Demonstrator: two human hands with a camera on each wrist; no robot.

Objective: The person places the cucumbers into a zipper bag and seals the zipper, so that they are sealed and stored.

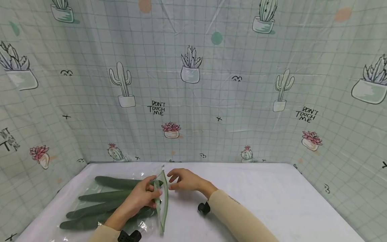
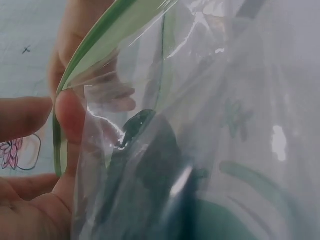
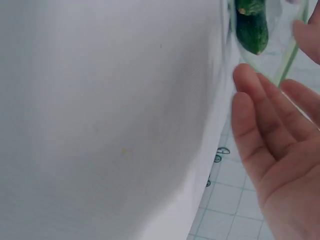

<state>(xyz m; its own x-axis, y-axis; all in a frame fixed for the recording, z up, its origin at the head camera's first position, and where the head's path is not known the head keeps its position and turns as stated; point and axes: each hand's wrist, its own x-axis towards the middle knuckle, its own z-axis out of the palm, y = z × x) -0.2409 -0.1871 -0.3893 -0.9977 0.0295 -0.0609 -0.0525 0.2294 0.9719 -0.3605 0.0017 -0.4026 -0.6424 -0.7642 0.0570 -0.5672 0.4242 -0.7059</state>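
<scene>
A clear zip bag [image 1: 163, 205] with a green sealing strip lies on the white table, its mouth facing right and parted into two edges. Several dark green cucumbers [image 1: 99, 195] lie side by side inside it. My left hand [image 1: 140, 196] reaches across the bag and pinches the nearer edge of the mouth. One cucumber tip [image 3: 254, 35] shows at the opening in the right wrist view. Just right of the mouth, my right hand [image 1: 185, 179] has its fingers loosely bent, with nothing in them. Through the plastic, a cucumber [image 2: 155, 150] shows blurred in the left wrist view.
The white table [image 1: 257, 201] stretches to the right of the bag. Behind and at both sides hangs a grid-patterned curtain [image 1: 211, 97] printed with cacti. Small black devices are strapped at the left wrist [image 1: 129, 236] and right wrist [image 1: 204, 208].
</scene>
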